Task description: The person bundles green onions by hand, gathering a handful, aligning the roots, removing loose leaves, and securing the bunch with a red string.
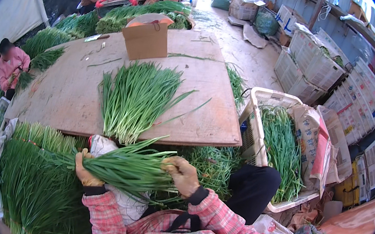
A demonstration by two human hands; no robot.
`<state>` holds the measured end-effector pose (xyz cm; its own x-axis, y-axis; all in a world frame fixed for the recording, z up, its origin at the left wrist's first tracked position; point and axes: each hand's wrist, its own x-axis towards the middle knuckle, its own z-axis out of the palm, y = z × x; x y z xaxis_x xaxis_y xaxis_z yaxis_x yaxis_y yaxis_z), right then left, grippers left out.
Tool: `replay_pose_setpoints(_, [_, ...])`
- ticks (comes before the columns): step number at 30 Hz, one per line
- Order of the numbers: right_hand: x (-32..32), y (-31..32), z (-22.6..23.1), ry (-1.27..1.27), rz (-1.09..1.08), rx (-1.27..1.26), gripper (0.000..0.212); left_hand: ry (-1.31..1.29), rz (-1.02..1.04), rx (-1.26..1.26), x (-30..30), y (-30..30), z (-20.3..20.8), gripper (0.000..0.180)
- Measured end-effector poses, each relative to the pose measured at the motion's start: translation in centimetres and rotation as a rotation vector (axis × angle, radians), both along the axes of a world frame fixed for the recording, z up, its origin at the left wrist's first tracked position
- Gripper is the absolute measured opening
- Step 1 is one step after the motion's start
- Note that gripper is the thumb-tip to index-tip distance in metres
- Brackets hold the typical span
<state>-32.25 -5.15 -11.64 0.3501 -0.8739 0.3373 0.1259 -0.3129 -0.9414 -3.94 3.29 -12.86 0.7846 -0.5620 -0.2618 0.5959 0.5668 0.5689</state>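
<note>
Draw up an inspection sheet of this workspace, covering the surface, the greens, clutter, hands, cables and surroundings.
Surface: brown tabletop, marked with dark specks.
Job's things: held green bunch; spread pile of green stalks near the tabletop's front edge; larger green heap at lower left; pale crate of greens at right.
Clutter: cardboard box and loose stalks on the tabletop.
Hands: left hand grips the bunch's left end; right hand is at its other end, grip unclear.
Cables: nothing certain; a pale looped cord seems to hang at upper right.
Surroundings: stacked crates at right; person in pink at left, others farther back.
</note>
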Motion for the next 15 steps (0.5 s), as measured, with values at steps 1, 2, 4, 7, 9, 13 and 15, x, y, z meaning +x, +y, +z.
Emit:
replay_pose_setpoints(1, [-1.3, 0.3, 0.5, -0.111, 0.036, 0.304, 0.009, 0.044, 0.064, 0.069, -1.0, 0.0, 1.0, 0.017])
replay_pose_setpoints(2, [-2.7, 0.0, 1.1, -0.107, -0.079, 0.348, 0.015, 0.041, 0.032, 0.04, -0.7, 0.0, 0.2, 0.017])
replay_pose_setpoints(4, [-6.4, -1.0, 0.7, -0.068, -0.235, 0.335, 0.02, 0.032, -0.058, -0.053, 0.4, 0.8, -0.8, 0.016])
replay_pose_setpoints(7, [-13.4, -3.4, -2.7, 0.42, -0.37, 0.135, 0.022, -0.092, -0.289, -0.213, 1.4, 1.0, -1.6, 0.018])
replay_pose_setpoints(9, [-14.4, -2.7, -3.7, 1.276, -0.367, -0.269, 0.038, -0.065, -0.265, -0.111, 2.0, 1.2, -1.5, 0.019])
replay_pose_setpoints(13, [-8.3, 0.2, -1.9, 0.449, -0.081, 0.103, 0.072, -0.002, -0.159, -0.127, 2.5, 1.6, -2.4, 0.02])
replay_pose_setpoints(15, [-3.9, 1.5, -3.9, 0.291, 0.016, 0.046, 0.08, -0.024, -0.245, -0.22, 2.3, 1.8, -2.2, 0.023])
